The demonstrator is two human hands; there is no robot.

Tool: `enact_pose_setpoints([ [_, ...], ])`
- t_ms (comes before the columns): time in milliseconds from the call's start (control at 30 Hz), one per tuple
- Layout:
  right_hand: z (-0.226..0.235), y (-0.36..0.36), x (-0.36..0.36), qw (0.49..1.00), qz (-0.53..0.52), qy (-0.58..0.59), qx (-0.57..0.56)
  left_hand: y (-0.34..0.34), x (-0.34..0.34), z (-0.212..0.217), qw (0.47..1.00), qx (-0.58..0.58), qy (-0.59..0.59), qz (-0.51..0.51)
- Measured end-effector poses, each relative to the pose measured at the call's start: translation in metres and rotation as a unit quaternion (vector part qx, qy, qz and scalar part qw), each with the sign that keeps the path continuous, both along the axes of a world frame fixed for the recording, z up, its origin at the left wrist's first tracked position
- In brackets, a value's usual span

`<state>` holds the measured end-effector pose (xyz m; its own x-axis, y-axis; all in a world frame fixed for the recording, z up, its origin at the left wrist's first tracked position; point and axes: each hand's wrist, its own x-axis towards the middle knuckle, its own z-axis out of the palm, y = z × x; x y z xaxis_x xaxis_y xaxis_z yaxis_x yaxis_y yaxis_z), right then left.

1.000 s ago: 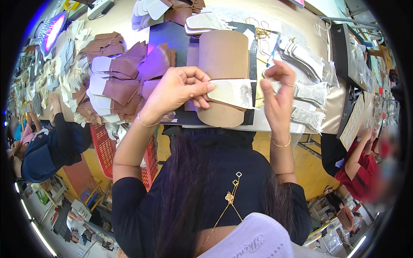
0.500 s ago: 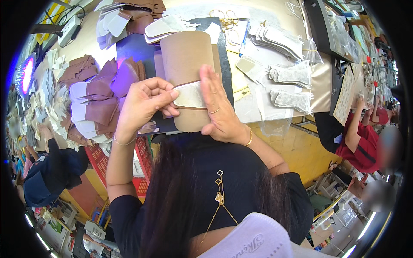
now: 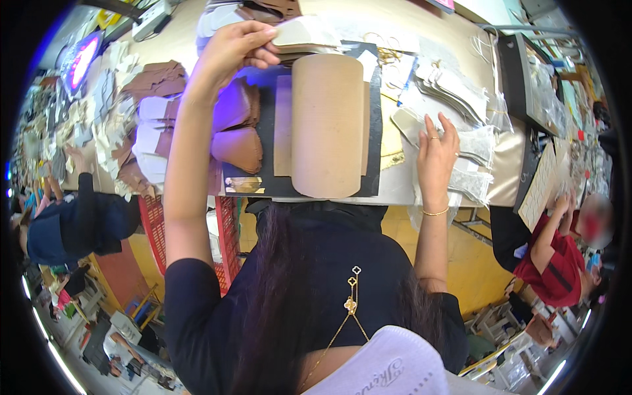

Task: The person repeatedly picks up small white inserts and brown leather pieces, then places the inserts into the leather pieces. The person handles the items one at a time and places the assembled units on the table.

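Seen from above the person's head, two bare arms reach out over a cluttered workbench point(image 3: 507, 178); the left hand point(image 3: 230, 49) is stretched far forward, thumb and fingers pinched closed on a thin pale cut piece point(image 3: 308, 31) that lies on, or just above, a small stack of like pieces at the far edge of a dark mat point(image 3: 372, 131); whether the piece is lifted clear of the stack is hard to tell at this angle; the right hand point(image 3: 436, 155) rests open and flat, fingers spread, holding nothing, on a layer of pale mesh-like pieces point(image 3: 477, 141) to the right of the mat; between the hands a rounded tan form point(image 3: 327, 125) lies bare on the mat, with no pale piece on it; brown and purple shaped pieces point(image 3: 237, 131) are heaped to its left; judging by the bare form and the many loose pieces around it, the work looks far from finished, with one piece only now in hand.
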<state>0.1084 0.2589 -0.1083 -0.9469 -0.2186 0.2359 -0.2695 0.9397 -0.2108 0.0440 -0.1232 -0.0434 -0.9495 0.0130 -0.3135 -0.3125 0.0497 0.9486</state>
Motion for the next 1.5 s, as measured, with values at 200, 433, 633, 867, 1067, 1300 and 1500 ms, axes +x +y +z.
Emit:
enact_pose_setpoints([
  [200, -0.010, 0.001, -0.001, 0.994, -0.002, -0.023, 0.103, -0.024, 0.015, -0.010, 0.972, -0.233, -0.014, 0.027],
  [433, -0.017, 0.000, -0.002, 0.999, 0.014, -0.002, 0.050, -0.033, 0.121, -0.011, 0.873, -0.473, 0.057, 0.100],
  [633, -0.010, 0.002, -0.001, 0.993, 0.035, 0.022, 0.115, -0.016, 0.143, -0.028, 0.856, -0.490, 0.081, 0.144],
  [867, 0.004, 0.004, -0.002, 0.995, 0.049, -0.077, 0.046, -0.014, 0.139, -0.028, 0.867, -0.454, 0.089, 0.184],
  [1067, 0.000, 0.008, -0.006, 0.994, 0.090, -0.045, -0.050, -0.022, 0.144, -0.037, 0.857, -0.468, 0.148, 0.159],
  [1300, 0.005, 0.016, -0.009, 0.990, 0.047, -0.123, -0.039, -0.024, 0.138, -0.036, 0.853, -0.491, 0.127, 0.122],
  [1500, 0.013, 0.014, -0.004, 0.991, 0.043, -0.103, -0.074, -0.062, 0.130, -0.057, 0.923, -0.364, 0.050, 0.115],
])
